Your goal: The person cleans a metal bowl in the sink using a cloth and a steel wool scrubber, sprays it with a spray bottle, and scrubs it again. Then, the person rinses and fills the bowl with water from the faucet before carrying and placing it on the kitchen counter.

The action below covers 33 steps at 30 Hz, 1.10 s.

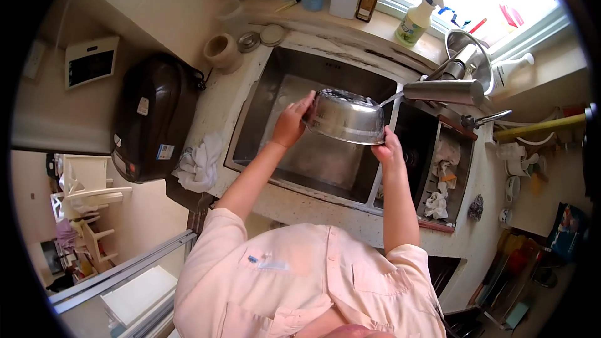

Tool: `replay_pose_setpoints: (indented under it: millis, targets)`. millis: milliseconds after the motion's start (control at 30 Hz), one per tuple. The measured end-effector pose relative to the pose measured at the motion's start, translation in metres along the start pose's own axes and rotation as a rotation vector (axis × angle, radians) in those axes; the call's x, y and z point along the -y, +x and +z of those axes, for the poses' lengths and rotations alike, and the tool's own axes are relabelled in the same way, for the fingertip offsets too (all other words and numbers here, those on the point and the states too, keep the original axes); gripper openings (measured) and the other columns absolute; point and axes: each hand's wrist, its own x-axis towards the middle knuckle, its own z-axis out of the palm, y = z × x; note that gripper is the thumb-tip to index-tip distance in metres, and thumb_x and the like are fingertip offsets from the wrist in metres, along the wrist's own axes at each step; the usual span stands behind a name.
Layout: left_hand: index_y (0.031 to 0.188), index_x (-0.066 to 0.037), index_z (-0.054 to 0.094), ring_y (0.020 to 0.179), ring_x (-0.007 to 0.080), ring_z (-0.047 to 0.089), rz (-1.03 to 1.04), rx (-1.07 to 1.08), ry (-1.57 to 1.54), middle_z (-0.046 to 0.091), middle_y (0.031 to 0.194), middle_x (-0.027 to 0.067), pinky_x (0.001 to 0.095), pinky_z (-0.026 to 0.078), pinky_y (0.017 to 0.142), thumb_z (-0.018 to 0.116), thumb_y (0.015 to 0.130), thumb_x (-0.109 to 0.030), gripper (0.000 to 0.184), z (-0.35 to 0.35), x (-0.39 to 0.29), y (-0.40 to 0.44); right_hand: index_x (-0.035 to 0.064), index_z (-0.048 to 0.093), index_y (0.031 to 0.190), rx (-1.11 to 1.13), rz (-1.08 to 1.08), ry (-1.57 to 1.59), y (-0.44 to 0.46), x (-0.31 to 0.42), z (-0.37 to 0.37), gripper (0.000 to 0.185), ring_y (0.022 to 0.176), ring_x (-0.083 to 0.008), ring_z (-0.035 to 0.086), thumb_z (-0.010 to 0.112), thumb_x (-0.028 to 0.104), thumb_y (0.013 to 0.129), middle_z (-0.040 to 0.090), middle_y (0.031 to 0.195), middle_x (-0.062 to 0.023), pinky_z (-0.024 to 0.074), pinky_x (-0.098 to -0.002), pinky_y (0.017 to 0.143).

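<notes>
The bowl (347,124) is held above the sink (341,198), just beside the tap (441,92), from which water is run onto it. It is gripped at opposite sides by the left hand (291,124) and the right hand (389,148), with fingers partly closed around the edge. The metal is judged stiff, rather light and slippery when wet; it is best held by both sides of the rim.
</notes>
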Motion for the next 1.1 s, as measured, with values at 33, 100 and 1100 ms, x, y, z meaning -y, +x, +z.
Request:
replay_pose_setpoints:
  millis: [33,100,1100]
  targets:
    - [0.128,-0.015,0.042,0.086,0.0239,0.058,-0.110,-0.025,-0.062,0.060,0.098,0.0110,0.0325,0.046,0.076,0.051,0.079,0.001,0.052,0.003,-0.004,0.001,0.0007,0.051,0.105,-0.030,-0.039,0.004,-0.004,-0.006,0.000,0.039,0.099,-0.0248,0.055,0.027,0.030,0.096,0.057,0.109,-0.0115,0.0440,-0.0411,0.089]
    - [0.124,-0.012,0.045,0.087,0.0215,0.058,-0.705,-0.057,-0.630,0.060,0.100,0.0079,0.0328,0.047,0.078,0.046,0.086,-0.007,0.039,0.017,-0.004,0.001,0.0016,0.046,0.117,-0.069,-0.076,0.050,-0.014,-0.019,0.005,0.045,0.108,-0.0248,0.050,0.026,0.036,0.096,0.050,0.121,-0.0108,0.0399,-0.0415,0.094]
    - [0.090,-0.002,0.054,0.067,0.0036,0.047,-0.529,0.103,-0.886,0.056,0.079,-0.0013,0.0207,0.040,0.058,0.051,0.086,-0.008,0.007,0.071,-0.109,0.077,-0.0054,0.046,0.115,-0.405,-1.202,-1.070,-0.003,0.132,-0.028,0.038,0.087,-0.0234,0.059,0.051,0.020,0.086,0.059,0.098,-0.0159,0.0449,-0.0319,0.077]
